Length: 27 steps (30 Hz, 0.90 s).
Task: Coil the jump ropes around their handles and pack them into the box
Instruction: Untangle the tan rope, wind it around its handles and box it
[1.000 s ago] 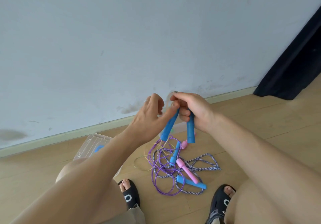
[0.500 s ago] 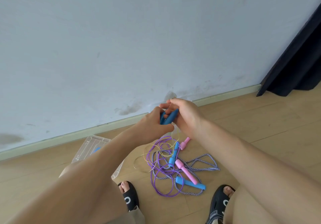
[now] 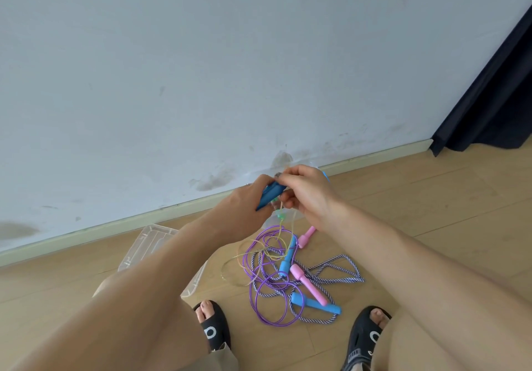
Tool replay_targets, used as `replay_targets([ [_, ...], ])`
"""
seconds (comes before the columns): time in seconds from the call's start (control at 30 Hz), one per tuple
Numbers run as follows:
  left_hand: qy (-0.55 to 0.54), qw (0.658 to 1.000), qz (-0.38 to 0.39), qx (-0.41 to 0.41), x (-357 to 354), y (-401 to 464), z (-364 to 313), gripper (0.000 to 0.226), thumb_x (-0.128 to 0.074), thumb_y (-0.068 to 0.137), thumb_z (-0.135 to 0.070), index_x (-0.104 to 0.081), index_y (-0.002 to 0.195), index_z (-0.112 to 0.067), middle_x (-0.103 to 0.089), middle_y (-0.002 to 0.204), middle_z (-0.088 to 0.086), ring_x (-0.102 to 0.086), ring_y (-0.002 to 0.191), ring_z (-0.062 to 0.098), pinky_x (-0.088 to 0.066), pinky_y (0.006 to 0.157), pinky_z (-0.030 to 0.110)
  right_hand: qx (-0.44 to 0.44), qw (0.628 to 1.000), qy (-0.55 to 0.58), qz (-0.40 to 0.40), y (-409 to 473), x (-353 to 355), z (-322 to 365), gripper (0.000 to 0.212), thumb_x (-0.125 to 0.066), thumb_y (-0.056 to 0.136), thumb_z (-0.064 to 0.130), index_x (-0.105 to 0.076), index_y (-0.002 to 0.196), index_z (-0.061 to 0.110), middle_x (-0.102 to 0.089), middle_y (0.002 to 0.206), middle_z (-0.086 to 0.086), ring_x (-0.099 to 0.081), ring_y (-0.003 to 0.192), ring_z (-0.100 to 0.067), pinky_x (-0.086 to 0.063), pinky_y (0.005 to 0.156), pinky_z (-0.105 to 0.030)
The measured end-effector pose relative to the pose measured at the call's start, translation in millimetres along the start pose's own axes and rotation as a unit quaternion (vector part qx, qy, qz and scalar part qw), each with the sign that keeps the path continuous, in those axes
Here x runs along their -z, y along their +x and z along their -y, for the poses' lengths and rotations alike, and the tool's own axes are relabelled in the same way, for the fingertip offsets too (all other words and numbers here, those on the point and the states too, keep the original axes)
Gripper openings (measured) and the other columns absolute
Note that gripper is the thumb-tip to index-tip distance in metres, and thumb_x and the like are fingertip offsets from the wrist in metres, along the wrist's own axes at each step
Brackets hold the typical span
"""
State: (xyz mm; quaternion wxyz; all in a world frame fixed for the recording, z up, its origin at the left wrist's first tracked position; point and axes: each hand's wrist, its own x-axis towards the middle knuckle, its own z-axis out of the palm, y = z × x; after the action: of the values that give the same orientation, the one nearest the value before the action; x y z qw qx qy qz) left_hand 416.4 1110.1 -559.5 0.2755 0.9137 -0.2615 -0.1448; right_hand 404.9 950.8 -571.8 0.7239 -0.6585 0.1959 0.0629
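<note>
A plain room in a home: scuffed pale wall across the upper frame, wooden floor below, dark curtain at right, sandalled feet at the bottom.

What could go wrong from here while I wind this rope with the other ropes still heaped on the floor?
1. The thin yellowish rope hangs from the blue handles into the tangled pile; winding may drag the purple rope up with it.
2. The left hand and right hand crowd the handles, so a wrap could slip off.
3. The clear box lies partly hidden behind the left forearm.
</note>
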Motion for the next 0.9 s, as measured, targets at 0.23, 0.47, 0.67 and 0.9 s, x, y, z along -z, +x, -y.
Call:
replay_targets([
  [0.23,0.041,0.999,0.001,0.033,6,0,0,0.018,-0.050,0.099,-0.030,-0.050,0.111,-0.016,-0.055,0.081,0.000,-0.052,0.068,0.021,-0.036,0.056,0.026,-0.042,0.996,-0.064,0.035,-4,3,13,0.032,-0.048,0.101,0.037,-0.054,0.095,0.006,-0.067,0.078,-0.015,-0.061,0.056,-0.024,-0.050,0.049,-0.029],
  [0.47,0.044,0.998,0.001,0.039,21,-3,5,0.017,-0.052,0.097,-0.030,-0.049,0.084,-0.021,-0.054,0.072,-0.002,-0.050,0.064,0.018,-0.039,0.059,0.031,0.198,0.928,-0.315,-0.030,3,25,16,0.022,-0.049,0.101,0.037,-0.061,0.113,0.022,-0.062,0.109,0.002,-0.057,0.104,-0.012,-0.042,0.090,-0.029],
  [0.67,0.026,0.997,-0.053,0.058,25,1,7,0.021,-0.054,0.097,-0.030,-0.048,0.080,-0.020,-0.051,0.069,-0.001,-0.044,0.061,0.016,-0.034,0.056,0.030,0.113,0.970,-0.182,0.117,-4,13,12,0.043,-0.040,0.105,0.037,-0.063,0.087,0.005,-0.046,0.049,0.005,-0.047,0.048,-0.014,-0.051,0.061,-0.038],
  [0.9,0.003,0.991,-0.049,0.122,14,13,6,0.030,-0.051,0.098,-0.029,-0.040,0.073,-0.015,-0.044,0.069,0.000,-0.037,0.059,0.017,-0.029,0.054,0.030,0.267,0.873,-0.406,-0.027,-7,2,-10,0.022,-0.036,0.106,0.030,-0.054,0.096,0.021,-0.051,0.058,0.006,-0.050,0.059,-0.022,-0.038,0.056,-0.038],
])
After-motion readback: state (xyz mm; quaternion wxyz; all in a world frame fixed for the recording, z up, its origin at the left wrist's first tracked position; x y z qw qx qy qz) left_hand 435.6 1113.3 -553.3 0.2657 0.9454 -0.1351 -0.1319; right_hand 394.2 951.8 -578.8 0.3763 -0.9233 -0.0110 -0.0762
